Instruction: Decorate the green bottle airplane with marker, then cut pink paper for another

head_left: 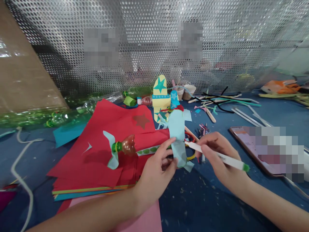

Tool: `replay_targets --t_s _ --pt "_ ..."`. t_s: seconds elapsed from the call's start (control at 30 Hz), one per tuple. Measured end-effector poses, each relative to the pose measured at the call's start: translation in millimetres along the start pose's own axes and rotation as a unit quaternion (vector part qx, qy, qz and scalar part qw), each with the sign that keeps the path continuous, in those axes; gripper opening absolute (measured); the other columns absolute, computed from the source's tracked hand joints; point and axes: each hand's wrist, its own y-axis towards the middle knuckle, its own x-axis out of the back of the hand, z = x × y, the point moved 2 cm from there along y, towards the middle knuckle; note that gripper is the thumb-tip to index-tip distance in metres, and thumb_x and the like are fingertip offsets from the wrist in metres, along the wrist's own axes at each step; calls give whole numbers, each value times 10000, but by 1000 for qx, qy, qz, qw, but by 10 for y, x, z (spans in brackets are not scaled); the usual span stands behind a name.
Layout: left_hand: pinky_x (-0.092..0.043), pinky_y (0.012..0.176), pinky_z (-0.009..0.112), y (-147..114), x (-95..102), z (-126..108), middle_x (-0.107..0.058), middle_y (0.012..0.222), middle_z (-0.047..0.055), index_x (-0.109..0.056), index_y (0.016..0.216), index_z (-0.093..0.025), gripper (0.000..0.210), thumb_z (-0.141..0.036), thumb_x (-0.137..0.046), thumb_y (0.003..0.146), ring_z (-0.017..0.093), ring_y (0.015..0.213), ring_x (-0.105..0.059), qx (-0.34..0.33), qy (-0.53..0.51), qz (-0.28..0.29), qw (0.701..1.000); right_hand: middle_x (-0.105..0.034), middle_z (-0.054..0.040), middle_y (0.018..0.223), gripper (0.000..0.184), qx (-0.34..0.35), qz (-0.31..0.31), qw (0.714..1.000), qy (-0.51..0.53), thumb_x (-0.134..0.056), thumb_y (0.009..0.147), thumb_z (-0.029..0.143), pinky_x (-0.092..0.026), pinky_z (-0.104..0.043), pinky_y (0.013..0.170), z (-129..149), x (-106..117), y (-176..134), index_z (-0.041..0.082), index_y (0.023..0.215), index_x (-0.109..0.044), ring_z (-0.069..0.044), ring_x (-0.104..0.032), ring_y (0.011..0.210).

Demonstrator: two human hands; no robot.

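My right hand (220, 158) grips a white marker (229, 161) with a green end. Its tip points left, close to the right edge of a light-blue paper strip (178, 129) with rounded ends. The thumb and fingers of my left hand (158, 170) close on that strip, which lies across a red paper body (154, 139) bearing a band of green ovals. At the body's left end sits a cut bottle neck (129, 145) with a green cap (117, 147) and a light-blue paper propeller (113, 161). Scissors (191, 156) with red and yellow handles lie partly hidden behind the strip.
Red paper sheets (79, 161) are stacked at left. Behind stand a yellow paper plane (161, 91) with stars and several plastic bottles (62, 117). Pipe cleaners (222, 101) and a phone (251, 148) lie right. A perforated metal screen (149, 38) closes off the back.
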Motion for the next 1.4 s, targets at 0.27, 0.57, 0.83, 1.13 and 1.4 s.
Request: replay_targets --t_s 0.27,0.57,0.83,1.13,1.4 --pt "-565 824 270 4 9 -17 -678 1193 31 -435 1382 -289 481 -200 -545 922 146 889 -703 -3 -10 6 1000 -597 19 697 99 -18 41 998 -31 -546 907 217 -459 -218 518 -87 -27 -56 237 813 -528 -120 -557 569" --pt "-568 801 262 -11 -2 -20 -689 1165 18 -453 1365 -297 475 -185 -541 912 133 837 -699 -4 2 3 1000 -654 -1 723 81 -10 52 997 -54 -591 878 207 -488 -220 542 -64 -48 -55 232 806 -565 -132 -613 601" --pt "-571 793 254 5 -4 -13 -684 1167 26 -444 1374 -287 479 -180 -533 915 135 851 -700 -7 -4 6 1000 -643 -1 723 96 -45 16 998 -32 -586 905 259 -468 -218 512 -125 -34 -63 234 814 -568 -130 -572 581" --pt "-574 819 269 -2 -5 -12 -680 1183 38 -440 1376 -279 475 -184 -536 921 139 865 -698 -6 -8 8 1000 -599 21 690 92 -39 26 998 -52 -579 904 241 -436 -197 495 -80 -41 -24 236 815 -556 -115 -535 567" --pt "-582 826 284 -15 -18 -23 -681 1188 47 -446 1371 -263 468 -194 -539 917 153 875 -709 -8 -14 5 1000 -625 14 725 109 -27 33 996 -79 -576 896 233 -469 -205 530 -91 -41 -23 235 792 -540 -120 -576 591"
